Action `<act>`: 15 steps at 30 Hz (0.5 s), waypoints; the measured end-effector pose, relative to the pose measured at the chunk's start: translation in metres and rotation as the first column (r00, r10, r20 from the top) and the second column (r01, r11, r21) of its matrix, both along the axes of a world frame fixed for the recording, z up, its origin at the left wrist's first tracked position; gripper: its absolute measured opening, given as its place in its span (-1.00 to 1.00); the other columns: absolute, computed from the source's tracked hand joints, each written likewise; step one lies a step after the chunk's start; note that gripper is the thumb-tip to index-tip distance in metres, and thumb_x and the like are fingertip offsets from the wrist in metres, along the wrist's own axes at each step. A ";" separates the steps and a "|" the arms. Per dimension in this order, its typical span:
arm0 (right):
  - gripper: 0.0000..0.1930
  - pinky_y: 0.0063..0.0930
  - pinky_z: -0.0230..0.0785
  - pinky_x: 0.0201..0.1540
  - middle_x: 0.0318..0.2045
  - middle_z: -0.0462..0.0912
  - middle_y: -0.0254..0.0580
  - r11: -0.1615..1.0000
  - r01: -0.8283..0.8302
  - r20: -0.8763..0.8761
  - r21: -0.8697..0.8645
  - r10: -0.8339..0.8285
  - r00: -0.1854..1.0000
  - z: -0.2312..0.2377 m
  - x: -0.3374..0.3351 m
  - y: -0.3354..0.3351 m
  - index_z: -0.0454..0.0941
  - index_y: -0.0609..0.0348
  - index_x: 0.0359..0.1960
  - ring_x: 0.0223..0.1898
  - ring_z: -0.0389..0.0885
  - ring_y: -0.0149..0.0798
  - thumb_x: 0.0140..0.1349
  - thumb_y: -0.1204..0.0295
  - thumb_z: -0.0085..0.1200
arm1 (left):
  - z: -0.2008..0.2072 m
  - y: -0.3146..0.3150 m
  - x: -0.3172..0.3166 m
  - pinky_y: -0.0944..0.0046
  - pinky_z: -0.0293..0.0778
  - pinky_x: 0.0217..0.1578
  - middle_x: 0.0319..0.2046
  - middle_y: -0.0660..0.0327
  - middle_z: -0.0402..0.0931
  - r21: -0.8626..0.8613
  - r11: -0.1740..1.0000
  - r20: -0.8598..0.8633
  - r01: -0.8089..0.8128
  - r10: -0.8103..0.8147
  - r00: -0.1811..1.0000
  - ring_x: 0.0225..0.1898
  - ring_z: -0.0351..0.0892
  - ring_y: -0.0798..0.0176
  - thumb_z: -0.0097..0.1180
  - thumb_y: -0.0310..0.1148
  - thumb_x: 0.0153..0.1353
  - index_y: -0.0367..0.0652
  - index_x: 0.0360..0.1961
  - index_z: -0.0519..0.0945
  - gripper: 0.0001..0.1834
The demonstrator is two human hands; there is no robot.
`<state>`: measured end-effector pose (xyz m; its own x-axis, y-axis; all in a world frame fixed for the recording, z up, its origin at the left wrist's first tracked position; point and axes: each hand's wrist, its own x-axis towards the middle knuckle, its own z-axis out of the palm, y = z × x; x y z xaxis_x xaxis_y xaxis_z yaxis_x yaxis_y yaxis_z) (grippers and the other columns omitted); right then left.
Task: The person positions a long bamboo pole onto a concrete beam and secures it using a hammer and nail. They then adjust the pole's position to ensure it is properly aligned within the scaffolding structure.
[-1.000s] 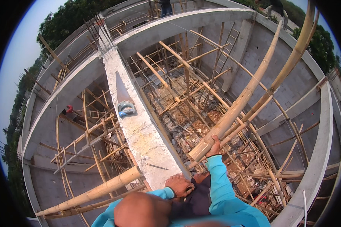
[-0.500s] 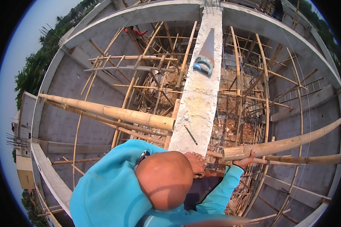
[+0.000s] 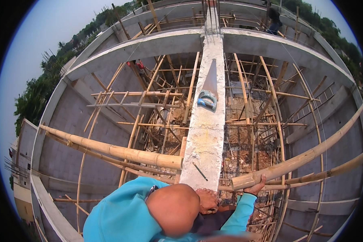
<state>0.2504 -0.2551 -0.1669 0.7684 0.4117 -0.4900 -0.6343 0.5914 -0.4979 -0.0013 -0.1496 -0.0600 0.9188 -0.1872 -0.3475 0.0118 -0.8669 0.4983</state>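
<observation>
Neither of my hands shows. A blurred skin-toned and bluish shape [image 3: 234,236] sits at the lower edge; I cannot make out what it is. Just in front, a co-worker in a turquoise hooded top [image 3: 117,209] bends forward, seen from above. The co-worker's right hand [image 3: 256,185] grips a thick bamboo pole [image 3: 294,163] from below, near its cut end. A bare foot or hand [image 3: 207,201] rests on the concrete beam [image 3: 205,133]; I cannot tell which. On the beam lie a handsaw [image 3: 207,99] with a grey-blue handle and a dark green pencil [image 3: 200,171].
Another thick bamboo pole [image 3: 121,151] ends against the beam's left side. Bamboo scaffolding [image 3: 276,113] stands on both sides, over a rubble-strewn floor [image 3: 238,139] far below. A concrete cross beam [image 3: 157,42] spans the far end. A person [image 3: 274,22] is at the far right.
The view has tilted up, so the beam, saw and co-worker appear lower. The bamboo pole in the co-worker's hand now slants more steeply, its outer end higher.
</observation>
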 end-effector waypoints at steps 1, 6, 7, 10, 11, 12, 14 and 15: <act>-0.40 -0.12 0.51 0.00 -0.17 0.60 -0.03 0.999 0.014 0.009 -0.036 -0.014 1.000 0.000 -0.002 0.002 0.41 0.21 0.14 -0.15 0.62 -0.05 0.22 0.02 0.15 | 0.002 0.002 0.000 -0.28 0.42 -0.07 -0.14 -0.04 0.54 -0.028 1.000 -0.025 0.004 -0.005 1.000 -0.02 0.52 -0.26 0.13 0.00 0.13 0.30 -0.29 0.67 -0.81; -0.40 -0.14 0.52 -0.06 -0.20 0.60 -0.05 0.999 -0.008 0.015 -0.040 0.008 1.000 0.006 -0.011 0.001 0.42 0.22 0.10 -0.19 0.61 -0.06 0.18 0.01 0.18 | 0.008 0.001 -0.003 -0.32 0.42 -0.04 -0.13 -0.05 0.54 -0.014 1.000 -0.040 -0.012 0.011 0.999 0.00 0.51 -0.29 0.13 -0.02 0.14 0.31 -0.28 0.66 -0.83; -0.40 -0.09 0.53 -0.08 -0.20 0.60 -0.06 0.999 0.003 0.019 -0.053 -0.002 1.000 0.006 -0.012 -0.001 0.45 0.21 0.08 -0.20 0.62 -0.05 0.18 -0.01 0.18 | 0.017 0.003 0.000 -0.33 0.42 -0.04 -0.12 -0.06 0.54 -0.039 0.999 -0.066 0.025 -0.028 0.997 0.01 0.51 -0.30 0.13 -0.03 0.14 0.31 -0.28 0.66 -0.83; -0.41 -0.01 0.56 -0.11 -0.20 0.61 -0.08 0.997 0.019 0.011 -0.074 -0.018 1.000 0.009 -0.015 -0.002 0.49 0.18 0.06 -0.21 0.63 -0.03 0.18 -0.04 0.18 | 0.017 0.006 0.004 -0.34 0.41 -0.01 -0.09 0.00 0.57 -0.026 0.997 -0.084 0.079 -0.081 0.993 0.04 0.51 -0.30 0.13 -0.04 0.14 0.30 -0.27 0.66 -0.83; -0.40 -0.01 0.56 -0.11 -0.21 0.61 -0.07 0.998 0.013 -0.004 -0.069 -0.013 1.000 0.012 -0.017 -0.001 0.48 0.19 0.07 -0.21 0.64 -0.03 0.17 -0.03 0.19 | 0.012 0.005 0.003 -0.32 0.40 -0.02 -0.09 0.01 0.56 -0.051 0.995 -0.056 0.084 -0.087 0.995 0.02 0.51 -0.27 0.14 -0.04 0.11 0.28 -0.28 0.67 -0.82; -0.40 -0.02 0.56 -0.11 -0.22 0.61 -0.06 0.998 0.008 -0.020 -0.064 -0.010 1.000 0.014 -0.020 0.000 0.47 0.19 0.08 -0.22 0.64 -0.02 0.17 -0.02 0.19 | 0.004 0.004 -0.001 -0.30 0.40 -0.04 -0.08 0.02 0.55 -0.074 0.993 -0.029 0.090 -0.093 0.995 0.01 0.52 -0.24 0.15 -0.04 0.08 0.27 -0.29 0.67 -0.80; -0.40 -0.10 0.54 -0.10 -0.21 0.60 -0.04 0.995 0.024 0.005 -0.095 -0.023 1.000 0.025 -0.025 0.000 0.44 0.21 0.08 -0.20 0.63 -0.02 0.16 0.02 0.21 | 0.002 0.005 0.000 -0.29 0.39 -0.02 -0.08 0.02 0.54 -0.110 0.989 -0.002 0.100 -0.101 0.995 0.01 0.52 -0.22 0.17 -0.05 0.06 0.24 -0.29 0.68 -0.79; -0.40 -0.14 0.53 -0.09 -0.21 0.60 -0.03 0.993 0.040 0.022 -0.111 -0.038 0.999 0.029 -0.023 -0.002 0.42 0.22 0.09 -0.20 0.62 -0.02 0.15 0.04 0.22 | 0.006 0.004 0.004 -0.30 0.39 0.00 -0.08 0.01 0.54 -0.121 0.987 -0.004 0.103 -0.104 0.995 0.03 0.52 -0.23 0.17 -0.05 0.07 0.22 -0.28 0.68 -0.78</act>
